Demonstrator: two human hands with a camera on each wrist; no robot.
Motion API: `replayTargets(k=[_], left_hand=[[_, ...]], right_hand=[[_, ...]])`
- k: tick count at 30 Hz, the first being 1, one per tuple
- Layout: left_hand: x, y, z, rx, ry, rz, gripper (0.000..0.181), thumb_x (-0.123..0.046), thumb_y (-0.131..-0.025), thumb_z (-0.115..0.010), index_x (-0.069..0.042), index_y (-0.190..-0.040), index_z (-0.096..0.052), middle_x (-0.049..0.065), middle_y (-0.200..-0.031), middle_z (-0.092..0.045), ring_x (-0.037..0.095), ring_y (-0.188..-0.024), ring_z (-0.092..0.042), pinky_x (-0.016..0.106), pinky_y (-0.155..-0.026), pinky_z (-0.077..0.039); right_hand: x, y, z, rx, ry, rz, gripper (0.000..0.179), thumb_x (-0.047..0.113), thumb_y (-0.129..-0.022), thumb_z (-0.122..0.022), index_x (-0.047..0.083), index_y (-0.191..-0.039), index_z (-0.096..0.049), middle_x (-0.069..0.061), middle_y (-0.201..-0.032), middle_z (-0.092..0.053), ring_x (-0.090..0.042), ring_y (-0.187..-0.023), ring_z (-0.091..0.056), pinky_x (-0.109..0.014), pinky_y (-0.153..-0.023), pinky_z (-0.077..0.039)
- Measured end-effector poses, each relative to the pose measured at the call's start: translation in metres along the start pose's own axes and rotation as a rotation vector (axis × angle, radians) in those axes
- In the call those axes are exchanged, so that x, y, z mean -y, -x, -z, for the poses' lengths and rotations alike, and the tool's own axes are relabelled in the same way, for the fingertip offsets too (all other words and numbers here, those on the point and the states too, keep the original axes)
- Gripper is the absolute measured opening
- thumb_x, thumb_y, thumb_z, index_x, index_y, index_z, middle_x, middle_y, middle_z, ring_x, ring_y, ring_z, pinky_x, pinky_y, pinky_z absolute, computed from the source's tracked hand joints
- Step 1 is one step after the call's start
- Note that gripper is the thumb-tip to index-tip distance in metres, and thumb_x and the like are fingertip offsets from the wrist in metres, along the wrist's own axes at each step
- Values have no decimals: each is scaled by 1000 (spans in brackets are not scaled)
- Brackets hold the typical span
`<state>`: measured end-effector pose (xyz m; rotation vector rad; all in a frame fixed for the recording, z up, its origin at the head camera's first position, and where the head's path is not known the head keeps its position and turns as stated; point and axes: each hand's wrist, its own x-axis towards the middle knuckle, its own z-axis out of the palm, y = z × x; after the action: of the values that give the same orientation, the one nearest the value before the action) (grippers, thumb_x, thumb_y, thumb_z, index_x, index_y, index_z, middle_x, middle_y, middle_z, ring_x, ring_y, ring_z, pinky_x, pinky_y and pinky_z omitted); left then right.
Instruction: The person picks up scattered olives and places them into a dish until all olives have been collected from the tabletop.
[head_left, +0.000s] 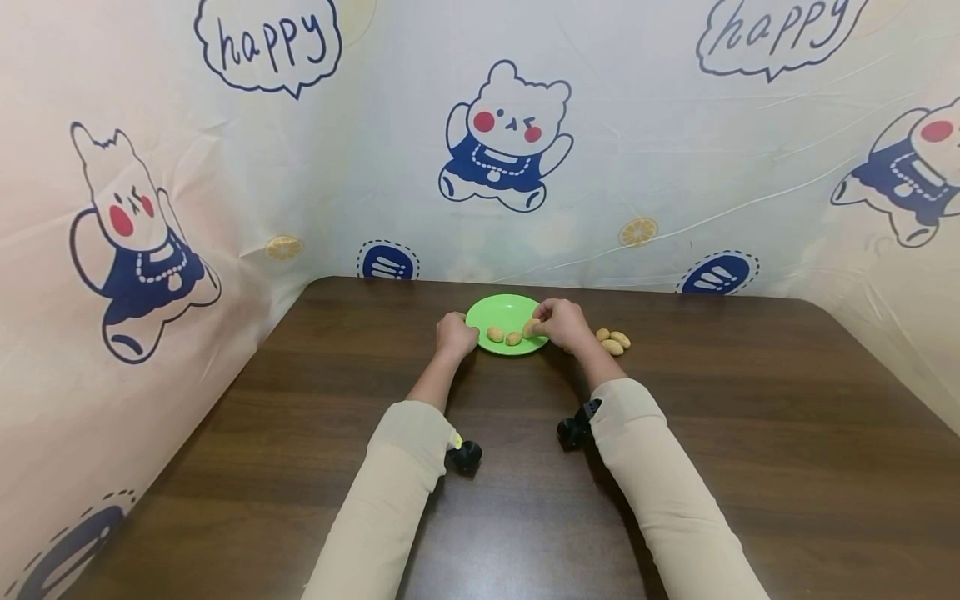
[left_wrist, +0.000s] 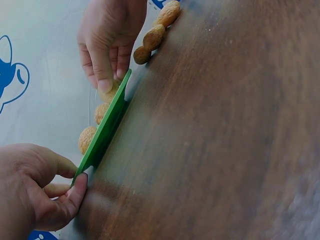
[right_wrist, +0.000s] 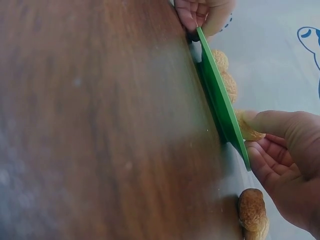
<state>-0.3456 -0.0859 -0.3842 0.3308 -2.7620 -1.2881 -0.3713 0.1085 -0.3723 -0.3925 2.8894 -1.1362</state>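
Note:
A green plate (head_left: pixel 504 310) lies near the far edge of the table, with two unshelled peanuts (head_left: pixel 496 334) on its near side. At its left rim, my left hand (head_left: pixel 456 335) pinches the edge between thumb and fingers, as the left wrist view shows. My right hand (head_left: pixel 562 323) holds another peanut (right_wrist: pixel 248 126) between thumb and fingers, low over the plate's right side. In the right wrist view, the fingers below that peanut are right at the plate's rim.
Several more peanuts (head_left: pixel 613 342) lie on the brown wooden table (head_left: pixel 517 500) just right of the right hand. Behind the table hangs a pale curtain (head_left: pixel 600 167) printed with cartoon figures. Small black wrist cameras (head_left: pixel 465 457) hang from both sleeves.

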Motion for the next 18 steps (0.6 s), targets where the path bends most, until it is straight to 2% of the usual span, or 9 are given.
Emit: replayTargets(k=[5,14,18], left_hand=[[1,0,0,-1,0,-5,38,-3,-85,-52,4,-122,-57,15,-122,-57,25,-112,-50,33,-87,-45],[2,0,0,4,-3,-15,36,-3,-85,-52,3,-119,-59,15,-115,-60,24,-97,-53,31,-78,-46],[2,-1,0,7,5,-15,36,-3,-85,-51,3,-121,-58,15,-118,-59,24,-99,-53,31,-78,-46]], right_hand=[[1,0,0,0,20,-3,23,16,-80,-72,3,-97,-64,-9,-92,-62,-24,-85,-54,-35,-74,-45],[3,-2,0,16,65,-18,26,18,-81,-72,2,-101,-64,-11,-97,-62,-25,-90,-54,-36,-76,-46],[4,-3,1,23,115,-32,28,19,-82,-70,1,-103,-64,-12,-101,-61,-25,-93,-54,-36,-78,-47]])
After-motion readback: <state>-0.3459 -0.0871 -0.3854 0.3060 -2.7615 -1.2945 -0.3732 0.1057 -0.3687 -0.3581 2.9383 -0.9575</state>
